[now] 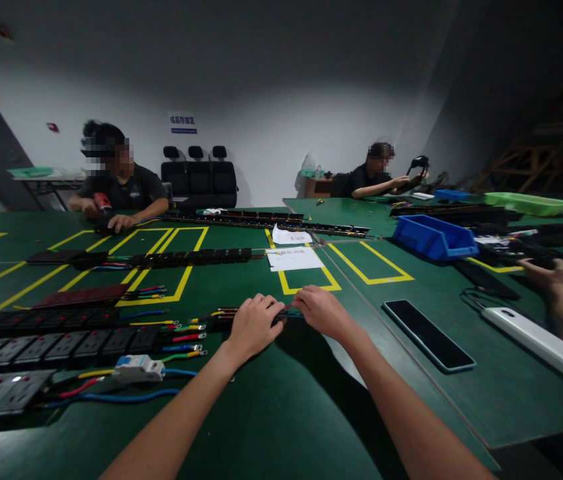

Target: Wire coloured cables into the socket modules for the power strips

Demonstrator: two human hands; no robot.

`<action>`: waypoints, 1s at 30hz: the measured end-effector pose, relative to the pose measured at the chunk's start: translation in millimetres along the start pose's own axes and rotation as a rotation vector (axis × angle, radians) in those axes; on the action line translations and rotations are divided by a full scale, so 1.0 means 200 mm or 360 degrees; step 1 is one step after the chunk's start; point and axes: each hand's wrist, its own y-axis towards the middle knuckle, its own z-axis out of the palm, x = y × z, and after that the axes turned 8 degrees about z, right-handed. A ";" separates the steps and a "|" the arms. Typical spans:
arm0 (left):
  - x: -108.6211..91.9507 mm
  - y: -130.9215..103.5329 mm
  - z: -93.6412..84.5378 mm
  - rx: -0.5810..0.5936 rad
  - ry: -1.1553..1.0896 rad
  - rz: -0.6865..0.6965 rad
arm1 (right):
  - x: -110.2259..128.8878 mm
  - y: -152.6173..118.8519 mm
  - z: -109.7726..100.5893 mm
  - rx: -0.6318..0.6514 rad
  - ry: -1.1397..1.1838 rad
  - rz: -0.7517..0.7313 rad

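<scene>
My left hand [256,323] rests over a dark strip with copper-coloured bars [225,313], its fingers bent around the strip's right end. Just to the right, my right hand [322,311] is closed, its fingertips pinching at thin red and green wires [291,311] that come out of that end. The two hands are close together, with the wires between them. Left of my hands lie black socket strips [56,350] with coloured leads ending in ring lugs. A grey-white breaker [137,369] sits among thick blue, red and yellow wires.
A phone [428,335] and a white power bank [541,341] lie to the right. Farther back are a blue bin [434,238] and paper sheets [295,259]. Two people sit across the green table [281,427]; one holds a red tool. Another person's hands are at the right edge.
</scene>
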 end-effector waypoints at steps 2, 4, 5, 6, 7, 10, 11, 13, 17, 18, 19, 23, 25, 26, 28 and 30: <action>0.00 0.00 0.00 0.0005 0.0001 0.0012 | 0.00 0.01 0.01 0.0001 0.0007 0.0030; 0.00 0.00 0.00 0.0013 0.0009 0.0016 | -0.01 0.01 0.02 -0.0003 0.0017 0.0062; 0.00 0.00 0.00 0.0018 0.0014 0.0017 | -0.01 0.02 0.03 -0.0007 0.0027 0.0077; 0.00 0.01 -0.01 0.0024 0.0018 0.0017 | -0.01 0.02 0.04 -0.0010 0.0041 0.0089; 0.00 0.01 -0.01 0.0029 0.0020 0.0017 | -0.01 0.02 0.04 -0.0015 0.0059 0.0101; -0.01 0.00 -0.01 0.0045 0.0019 0.0026 | -0.02 0.03 0.04 -0.0013 0.0145 0.0127; -0.01 0.00 -0.01 0.0049 0.0021 0.0026 | -0.02 0.03 0.03 0.0008 0.0185 0.0127; -0.01 -0.01 -0.01 0.0054 0.0024 0.0015 | -0.04 0.03 0.01 0.0080 0.0271 0.0107; -0.01 -0.02 -0.01 0.0047 0.0010 -0.0015 | -0.09 0.02 -0.03 0.0198 0.0420 0.0049; -0.01 -0.02 -0.01 0.0046 0.0007 -0.0016 | -0.11 0.01 -0.04 0.0199 0.0457 0.0037; -0.01 -0.02 -0.01 0.0046 0.0006 -0.0017 | -0.12 0.01 -0.04 0.0197 0.0495 0.0029; -0.01 -0.02 -0.01 0.0044 0.0020 -0.0017 | -0.15 0.01 -0.03 0.0212 0.0631 0.0019; -0.01 -0.01 -0.01 0.0037 0.0029 -0.0015 | -0.16 0.02 -0.02 0.0216 0.0676 0.0026; -0.01 -0.01 -0.01 0.0035 0.0031 -0.0011 | -0.16 0.02 -0.02 0.0211 0.0694 0.0029; -0.01 -0.02 -0.01 0.0033 0.0027 -0.0003 | -0.16 0.02 -0.01 0.0213 0.0725 0.0045; -0.01 -0.02 0.00 0.0036 0.0022 0.0004 | -0.16 0.02 -0.01 0.0229 0.0759 0.0062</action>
